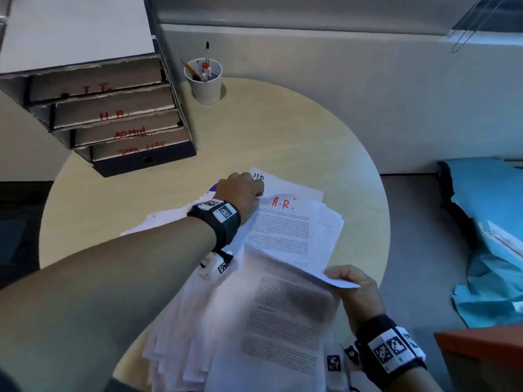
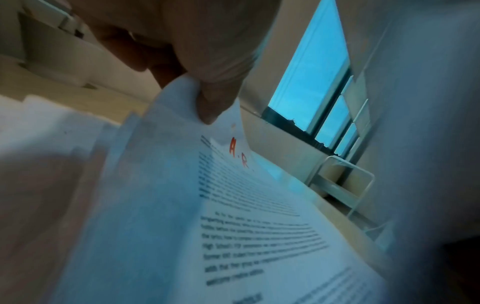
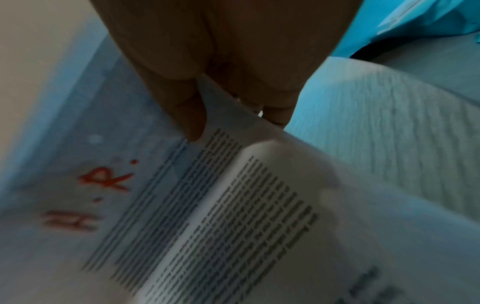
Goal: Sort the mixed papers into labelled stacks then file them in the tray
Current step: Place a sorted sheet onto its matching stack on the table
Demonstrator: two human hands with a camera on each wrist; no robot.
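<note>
A printed sheet marked "H.R." in red (image 1: 285, 230) is held above the paper pile (image 1: 240, 321) on the round table (image 1: 268, 131). My left hand (image 1: 243, 190) pinches its top left corner; in the left wrist view the thumb and fingers (image 2: 207, 98) grip that sheet (image 2: 246, 216). My right hand (image 1: 351, 281) pinches the sheet's lower right corner, and in the right wrist view the thumb (image 3: 189, 115) sits on the sheet (image 3: 221, 205). A stacked tray unit (image 1: 113, 108) with levels labelled I.T., H.R., ADMIN and TASK LIST stands at the back left.
A white cup of pens (image 1: 204, 80) stands behind the papers near the tray. More sheets (image 1: 328, 219) lie under the held one at the right. A blue cloth (image 1: 492, 236) lies off the table to the right, and an orange-edged box (image 1: 481, 360) at the lower right.
</note>
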